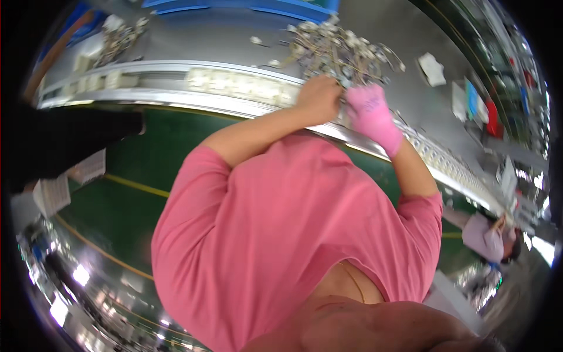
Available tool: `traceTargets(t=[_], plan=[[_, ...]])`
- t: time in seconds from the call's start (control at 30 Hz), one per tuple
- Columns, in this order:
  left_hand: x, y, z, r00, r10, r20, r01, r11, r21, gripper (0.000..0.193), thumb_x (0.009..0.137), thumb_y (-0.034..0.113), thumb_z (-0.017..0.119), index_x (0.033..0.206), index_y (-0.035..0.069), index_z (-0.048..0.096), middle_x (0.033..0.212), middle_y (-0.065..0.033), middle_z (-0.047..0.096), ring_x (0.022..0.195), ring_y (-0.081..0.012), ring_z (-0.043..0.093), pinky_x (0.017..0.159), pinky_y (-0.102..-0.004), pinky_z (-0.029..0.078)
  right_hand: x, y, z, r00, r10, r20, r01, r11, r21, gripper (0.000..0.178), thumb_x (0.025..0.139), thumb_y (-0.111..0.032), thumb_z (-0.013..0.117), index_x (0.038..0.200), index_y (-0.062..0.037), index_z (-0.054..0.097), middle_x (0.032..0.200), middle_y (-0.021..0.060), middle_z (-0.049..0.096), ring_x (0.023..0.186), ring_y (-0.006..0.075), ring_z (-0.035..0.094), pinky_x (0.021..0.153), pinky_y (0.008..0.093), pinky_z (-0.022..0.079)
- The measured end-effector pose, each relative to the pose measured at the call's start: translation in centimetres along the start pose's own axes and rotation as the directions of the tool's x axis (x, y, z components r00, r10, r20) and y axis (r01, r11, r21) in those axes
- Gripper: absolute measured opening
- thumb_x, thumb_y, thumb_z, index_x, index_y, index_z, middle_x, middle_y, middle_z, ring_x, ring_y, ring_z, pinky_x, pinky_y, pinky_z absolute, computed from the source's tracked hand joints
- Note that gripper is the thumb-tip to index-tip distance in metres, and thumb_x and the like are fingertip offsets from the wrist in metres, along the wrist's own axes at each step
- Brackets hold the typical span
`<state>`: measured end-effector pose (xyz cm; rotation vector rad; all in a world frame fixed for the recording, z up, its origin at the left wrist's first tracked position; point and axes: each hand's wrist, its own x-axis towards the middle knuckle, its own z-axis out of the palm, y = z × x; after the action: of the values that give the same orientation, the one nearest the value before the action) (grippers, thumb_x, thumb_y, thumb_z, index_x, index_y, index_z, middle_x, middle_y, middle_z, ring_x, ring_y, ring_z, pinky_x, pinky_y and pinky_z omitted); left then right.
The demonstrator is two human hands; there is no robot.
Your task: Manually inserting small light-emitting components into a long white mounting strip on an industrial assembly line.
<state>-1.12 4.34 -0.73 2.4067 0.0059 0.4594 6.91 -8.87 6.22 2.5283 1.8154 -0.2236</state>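
Observation:
My bare left hand (320, 100) is at the near edge of the bench, its fingers curled in toward the other hand. Right beside it is my right hand (373, 116), in a pink glove, with the fingers bent closed. Whatever lies between the fingertips is too small and hidden to make out. Just beyond both hands spreads a tangled heap of thin wires with small white connectors (343, 50). A metal rail (164, 97) runs along the bench edge under my wrists. White plastic parts (240, 85) stand in a row in it, left of my left hand.
A blue bin (246, 7) stands at the far side. Another wire bundle (120, 41) lies at far left, near another person's arm (53, 58). White paper (432, 69) and a red box (494, 119) are on the right. Another person (489, 237) is farther right along the line.

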Motion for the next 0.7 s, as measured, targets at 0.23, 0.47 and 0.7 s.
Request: traceTargets(t=[0.23, 0.47, 0.7], plan=[[0.6, 1.1, -1.3, 0.993, -0.052, 0.110, 0.055, 0.998, -0.026, 0.011, 0.067, 0.014, 0.058, 0.074, 0.007, 0.062, 0.082, -0.0067, 0.057, 0.087, -0.0266, 0.052, 0.076, -0.0399, 0.040, 0.8, 0.5, 0.1, 0.993, 0.011, 0.119, -0.014, 0.999, 0.029, 0.012, 0.073, -0.018, 0.059, 0.075, -0.0097, 0.052, 0.072, 0.0094, 0.057, 0.076, 0.0292, 0.056, 0.075, 0.0400, 0.037], [-0.2, 0.4, -0.7, 0.997, 0.027, 0.071, -0.026, 1.000, -0.005, 0.016, 0.066, 0.012, 0.059, 0.081, 0.007, 0.061, 0.086, -0.0077, 0.053, 0.089, -0.0254, 0.050, 0.077, -0.0386, 0.039, 0.3, 0.4, -1.0, 0.970, 0.060, 0.236, -0.069, 0.997, 0.029, 0.011, 0.075, -0.019, 0.059, 0.077, -0.0098, 0.053, 0.072, 0.0089, 0.057, 0.076, 0.0295, 0.057, 0.079, 0.0393, 0.035], [0.0, 0.9, -1.5, 0.989, 0.037, 0.141, -0.037, 0.999, -0.002, 0.017, 0.066, 0.013, 0.059, 0.081, 0.005, 0.060, 0.085, -0.0077, 0.052, 0.087, -0.0253, 0.049, 0.076, -0.0379, 0.039, 1.0, 1.8, 0.1, 0.995, 0.026, 0.097, -0.048, 0.972, 0.228, 0.013, 0.074, -0.019, 0.060, 0.077, -0.0071, 0.055, 0.071, 0.0102, 0.058, 0.076, 0.0303, 0.058, 0.080, 0.0401, 0.036]])
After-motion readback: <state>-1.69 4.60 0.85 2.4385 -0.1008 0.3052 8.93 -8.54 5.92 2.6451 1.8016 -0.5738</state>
